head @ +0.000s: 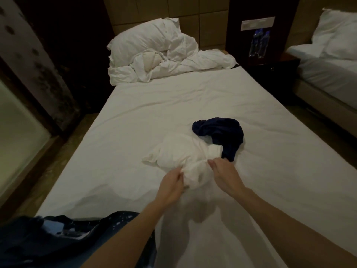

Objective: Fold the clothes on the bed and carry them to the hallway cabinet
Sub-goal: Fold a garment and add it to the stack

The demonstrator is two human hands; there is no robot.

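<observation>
White-sheeted bed (135, 132) carries a crumpled white cotton garment (179, 151), both hands' grip, left hand (171, 187) and right hand (225, 176), clamped on it; dark navy garment (222, 134) lies unfolded, nothing carried yet

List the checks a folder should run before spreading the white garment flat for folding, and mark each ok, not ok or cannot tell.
1. Left hand grips the white garment: ok.
2. Right hand grips it too: ok.
3. Garment free of the navy garment: not ok, they touch.
4. Bare sheet on the bed for spreading: ok.
5. Garment right side out: cannot tell.
</observation>
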